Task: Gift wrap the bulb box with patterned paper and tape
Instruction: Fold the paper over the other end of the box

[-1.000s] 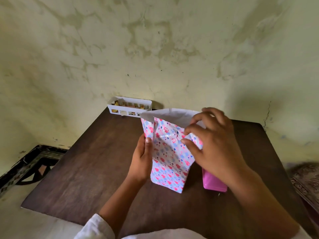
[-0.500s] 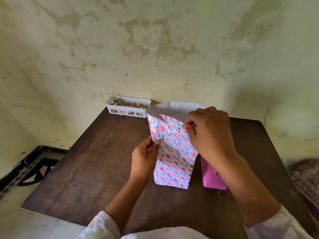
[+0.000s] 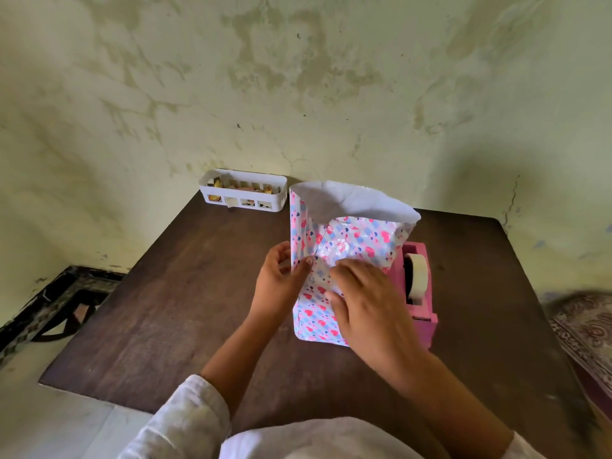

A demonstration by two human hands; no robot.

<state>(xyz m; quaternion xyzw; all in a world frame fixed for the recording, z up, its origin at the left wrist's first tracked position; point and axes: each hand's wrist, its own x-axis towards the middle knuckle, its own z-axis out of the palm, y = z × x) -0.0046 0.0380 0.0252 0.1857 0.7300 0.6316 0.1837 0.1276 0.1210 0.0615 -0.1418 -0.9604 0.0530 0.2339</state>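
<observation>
The wrapped box (image 3: 314, 313) stands upright, paper mouth open toward the surface's (image 3: 165, 309) far edge. My left hand (image 3: 278, 286) pinches its left edge; my right hand (image 3: 367, 306) presses a flap with straight fingers. The pink tape dispenser (image 3: 418, 283) touches its right side.

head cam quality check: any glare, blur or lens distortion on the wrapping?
Head view: glossy sheen on the patterned paper near its folded top; right hand slightly soft, left hand sharper; wide-angle bowing at the table edges; soft shadow on the wall right of the pink tape dispenser.
</observation>
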